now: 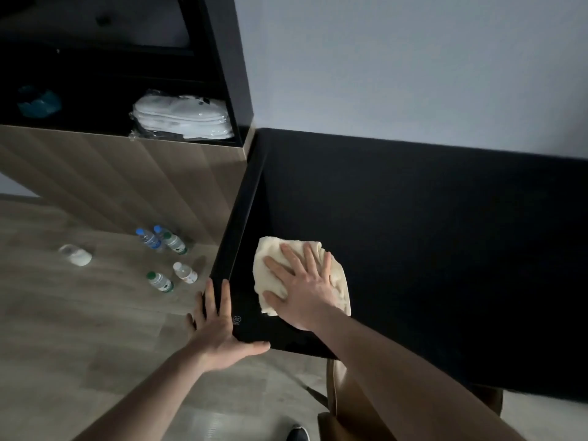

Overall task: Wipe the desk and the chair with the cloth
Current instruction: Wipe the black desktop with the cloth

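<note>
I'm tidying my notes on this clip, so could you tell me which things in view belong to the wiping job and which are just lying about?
Part of the job:
- cloth, pressed flat under the right hand
- black desk
- left hand, resting on the desk's corner
- brown chair, below the desk

Just lying about:
- water bottles on the floor
- packaged white slippers on the shelf

Part of the cloth (270, 265) lies hidden beneath the flat right hand (302, 281). The desk (429, 249) runs out of frame to the right of that hand. Below it, the chair (350, 399) is mostly covered by the right forearm. A small printed mark (237, 319) beside the cloth is too small to read.
</note>
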Demonstrator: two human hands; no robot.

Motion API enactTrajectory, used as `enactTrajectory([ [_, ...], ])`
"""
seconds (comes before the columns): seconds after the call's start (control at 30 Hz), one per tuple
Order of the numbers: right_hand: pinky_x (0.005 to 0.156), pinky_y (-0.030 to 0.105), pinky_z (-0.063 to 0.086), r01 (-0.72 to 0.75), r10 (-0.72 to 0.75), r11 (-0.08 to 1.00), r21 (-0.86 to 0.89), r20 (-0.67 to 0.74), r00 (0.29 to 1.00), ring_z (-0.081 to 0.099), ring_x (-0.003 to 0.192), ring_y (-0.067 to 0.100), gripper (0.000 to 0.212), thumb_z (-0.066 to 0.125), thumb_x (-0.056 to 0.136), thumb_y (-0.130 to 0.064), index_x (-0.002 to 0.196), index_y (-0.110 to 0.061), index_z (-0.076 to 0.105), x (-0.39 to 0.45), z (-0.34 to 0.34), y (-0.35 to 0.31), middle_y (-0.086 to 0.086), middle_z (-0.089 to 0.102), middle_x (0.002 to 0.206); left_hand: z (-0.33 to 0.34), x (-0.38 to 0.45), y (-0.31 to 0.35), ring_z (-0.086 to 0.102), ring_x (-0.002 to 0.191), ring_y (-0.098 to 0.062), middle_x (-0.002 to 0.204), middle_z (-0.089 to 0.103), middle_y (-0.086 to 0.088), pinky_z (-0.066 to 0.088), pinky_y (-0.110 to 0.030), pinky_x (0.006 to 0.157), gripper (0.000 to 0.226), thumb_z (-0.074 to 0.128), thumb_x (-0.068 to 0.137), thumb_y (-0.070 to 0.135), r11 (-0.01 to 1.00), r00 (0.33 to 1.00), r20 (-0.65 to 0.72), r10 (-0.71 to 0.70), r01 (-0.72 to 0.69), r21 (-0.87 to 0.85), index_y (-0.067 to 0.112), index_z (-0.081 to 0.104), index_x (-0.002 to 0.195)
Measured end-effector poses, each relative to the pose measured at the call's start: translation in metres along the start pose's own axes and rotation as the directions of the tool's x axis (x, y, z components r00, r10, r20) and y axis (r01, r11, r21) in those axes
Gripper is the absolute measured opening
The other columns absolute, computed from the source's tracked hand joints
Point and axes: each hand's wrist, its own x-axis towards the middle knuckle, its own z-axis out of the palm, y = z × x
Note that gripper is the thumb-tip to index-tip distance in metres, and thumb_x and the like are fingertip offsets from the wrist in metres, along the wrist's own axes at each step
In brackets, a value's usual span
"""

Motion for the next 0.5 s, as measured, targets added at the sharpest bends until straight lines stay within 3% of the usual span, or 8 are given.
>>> enactTrajectory([
  [0.13,0.122,0.069,-0.018,-0.062,0.064,0.997,0.041,-0.060,0.996,-0.019,0.162,0.034,0.074,0.028,0.098,-0.077,0.164,-0.056,0.003,-0.029,0.001,0.048,-0.012,-0.009,0.177,0.007,0.001,0.016,-0.031,0.156,-0.038,0.165,-0.043,-0.010,-0.008,-0.058,0.129,0.158,0.058,0.057,0.102,0.998,0.992,-0.129,-0.003,0.011,0.060,0.025,-0.035,0.159],
  [0.23,0.123,0.068,-0.017,-0.109,0.114,0.992,0.071,-0.080,0.990,-0.018,0.162,0.032,0.075,0.029,0.096,-0.078,0.163,-0.058,0.003,-0.050,-0.001,0.091,-0.014,-0.007,0.177,0.027,0.000,0.050,-0.032,0.156,-0.037,0.165,-0.045,-0.005,-0.008,-0.059,0.129,0.150,0.045,0.059,0.106,0.979,0.967,-0.220,0.128,-0.087,0.183,0.025,-0.030,0.161],
  [0.33,0.123,0.065,-0.020,-0.168,0.176,0.981,0.093,-0.085,0.981,-0.020,0.162,0.030,0.076,0.028,0.095,-0.080,0.163,-0.058,0.002,-0.070,-0.006,0.140,-0.016,-0.008,0.177,0.055,-0.006,0.104,-0.034,0.155,-0.034,0.165,-0.045,-0.003,-0.008,-0.059,0.129,0.144,0.040,0.063,0.104,0.940,0.948,-0.195,0.251,-0.190,0.283,0.025,-0.027,0.163],
  [0.5,0.124,0.064,-0.020,-0.232,0.245,0.965,0.120,-0.104,0.964,-0.020,0.162,0.027,0.075,0.027,0.096,-0.081,0.164,-0.057,0.005,-0.110,-0.020,0.220,-0.016,-0.005,0.177,0.094,-0.012,0.199,-0.033,0.155,-0.034,0.167,-0.041,-0.003,-0.007,-0.060,0.129,0.140,0.042,0.066,0.102,0.922,0.954,-0.120,0.275,-0.226,0.315,0.025,-0.020,0.166],
])
